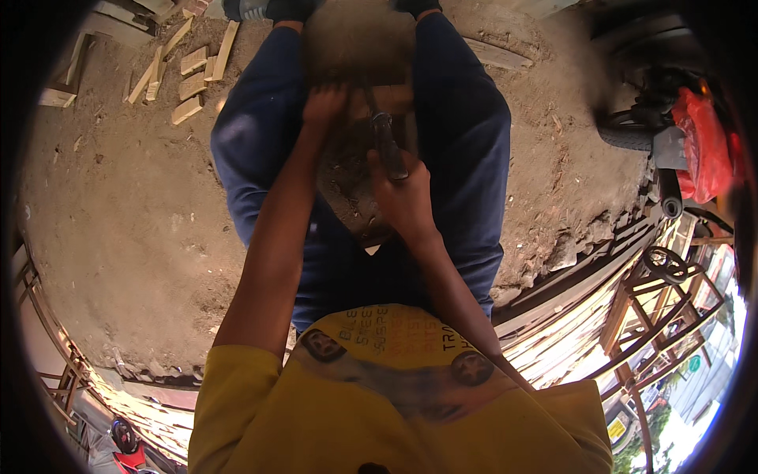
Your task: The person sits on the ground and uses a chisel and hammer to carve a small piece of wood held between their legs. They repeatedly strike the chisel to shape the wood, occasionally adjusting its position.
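Yellow shirt point(379, 426) lies nearest, behind both hands. The right hand point(404, 197) is wrapped around a dark-handled tool point(387, 146), whose far end reaches forward of that hand, near a piece of wood point(395, 99) to the right of the left hand point(325, 104). That one looks curled (shadow and blur hide whether it grips anything). Should the tool skid, perhaps from poorly steadied wood, it might catch the left hand
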Demonstrator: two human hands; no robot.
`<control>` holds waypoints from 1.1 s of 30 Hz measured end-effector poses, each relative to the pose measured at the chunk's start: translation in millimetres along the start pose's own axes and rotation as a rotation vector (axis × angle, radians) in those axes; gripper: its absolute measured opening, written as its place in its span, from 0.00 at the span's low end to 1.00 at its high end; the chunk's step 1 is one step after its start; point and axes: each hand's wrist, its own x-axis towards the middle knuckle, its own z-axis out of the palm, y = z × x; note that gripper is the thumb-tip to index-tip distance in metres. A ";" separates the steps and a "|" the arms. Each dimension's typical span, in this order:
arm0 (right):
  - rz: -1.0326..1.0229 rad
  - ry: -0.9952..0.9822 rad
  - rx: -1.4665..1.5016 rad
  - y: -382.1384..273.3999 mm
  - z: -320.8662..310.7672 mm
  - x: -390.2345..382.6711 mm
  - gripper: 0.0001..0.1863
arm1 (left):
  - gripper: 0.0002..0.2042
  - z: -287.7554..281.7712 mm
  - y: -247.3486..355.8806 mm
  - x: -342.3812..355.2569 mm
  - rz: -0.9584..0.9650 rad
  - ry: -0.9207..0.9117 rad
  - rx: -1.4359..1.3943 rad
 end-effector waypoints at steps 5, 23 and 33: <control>-0.016 0.135 0.097 26.1 -14.9 -85.9 0.13 | 0.20 5.6 -1.0 6.6 -0.028 -0.060 0.074; 0.104 0.008 0.092 11.3 -13.3 -23.3 0.09 | 0.15 -0.2 2.4 -5.5 0.005 0.115 0.016; 0.056 0.053 0.073 28.2 -5.5 -17.9 0.09 | 0.13 -0.7 5.9 -0.9 0.011 0.055 0.017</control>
